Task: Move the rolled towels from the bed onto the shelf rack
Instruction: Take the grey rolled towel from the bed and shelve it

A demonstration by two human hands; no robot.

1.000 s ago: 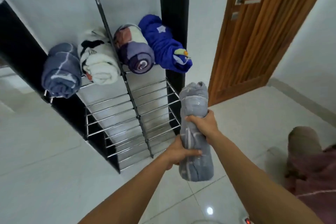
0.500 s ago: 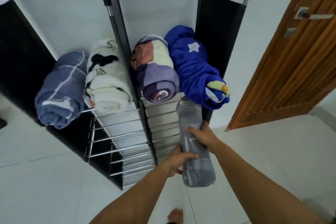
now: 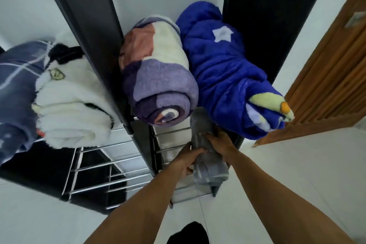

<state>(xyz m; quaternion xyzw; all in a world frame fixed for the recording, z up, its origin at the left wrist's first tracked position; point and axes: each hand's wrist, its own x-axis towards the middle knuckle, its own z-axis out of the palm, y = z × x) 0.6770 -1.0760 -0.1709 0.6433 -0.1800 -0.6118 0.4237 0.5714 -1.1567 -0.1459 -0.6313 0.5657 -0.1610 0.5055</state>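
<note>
A grey rolled towel is held in both hands, its far end pushed in under the upper tier on the right side of the shelf rack. My left hand grips its left side and my right hand grips its top. On the upper tier lie a purple, pink and cream roll, a bright blue roll with a star, a white fluffy roll and a slate blue striped roll.
A black centre post splits the rack, and a black side panel closes its right end. Chrome bars form the lower tiers. A wooden door stands at the right. White tiled floor lies below, with a dark shape at the bottom edge.
I have come closer to the rack. Both hands have carried the grey towel forward and down, so its far end now sits under the purple and blue rolls.
</note>
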